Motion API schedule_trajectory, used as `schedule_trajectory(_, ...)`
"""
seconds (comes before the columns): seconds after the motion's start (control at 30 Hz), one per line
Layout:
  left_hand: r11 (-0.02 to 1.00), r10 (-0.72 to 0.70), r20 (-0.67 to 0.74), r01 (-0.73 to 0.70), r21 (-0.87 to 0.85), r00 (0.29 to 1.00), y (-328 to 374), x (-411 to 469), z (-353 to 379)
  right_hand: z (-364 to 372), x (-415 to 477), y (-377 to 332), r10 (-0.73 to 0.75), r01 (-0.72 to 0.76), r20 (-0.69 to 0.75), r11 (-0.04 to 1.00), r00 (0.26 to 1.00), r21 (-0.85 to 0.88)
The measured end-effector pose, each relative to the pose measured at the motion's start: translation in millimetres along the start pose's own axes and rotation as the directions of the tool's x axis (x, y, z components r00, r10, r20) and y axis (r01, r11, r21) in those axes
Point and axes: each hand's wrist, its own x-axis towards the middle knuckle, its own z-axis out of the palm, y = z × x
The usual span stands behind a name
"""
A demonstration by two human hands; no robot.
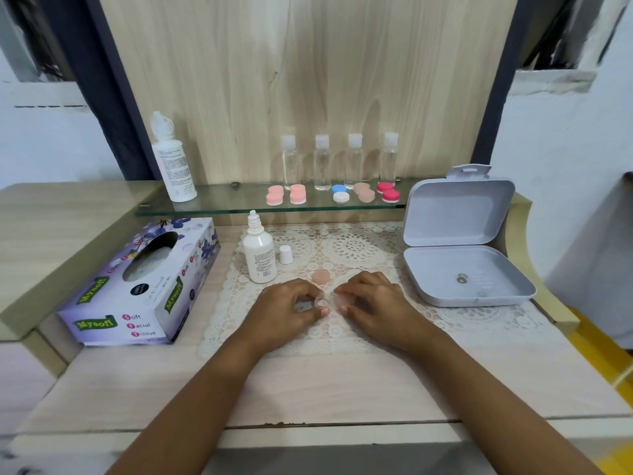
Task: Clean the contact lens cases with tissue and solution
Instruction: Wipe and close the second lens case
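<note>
My left hand and my right hand meet low over the lace mat. Between their fingertips is a small pale contact lens case, mostly hidden. The left fingers curl round its clear cup, and the right finger and thumb pinch its other end. A loose peach cap lies on the mat just beyond the hands. The small white solution bottle stands uncapped at the left of the mat, its cap upright beside it. The tissue box lies at the left.
A glass shelf carries a tall white bottle, several clear bottles and several lens cases: pink, blue-white, peach, red. An open grey box sits at the right.
</note>
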Motion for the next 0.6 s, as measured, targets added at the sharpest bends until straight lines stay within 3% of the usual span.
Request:
schedule_trajectory(0.27, 1.000, 0.001, -0.001, -0.001, -0.001, 1.000, -0.1, 0.3, -0.3, 1.1, 0.9, -3.1, 0.048, -0.045, -0.076, 0.998, 0.996, 0.048)
schedule_trajectory(0.6, 1.000, 0.001, -0.003, -0.001, -0.002, 1.000, -0.6, 0.0, -0.2, -0.1, -2.8, 3.8, -0.023, 0.029, -0.055, 0.992, 0.998, 0.125)
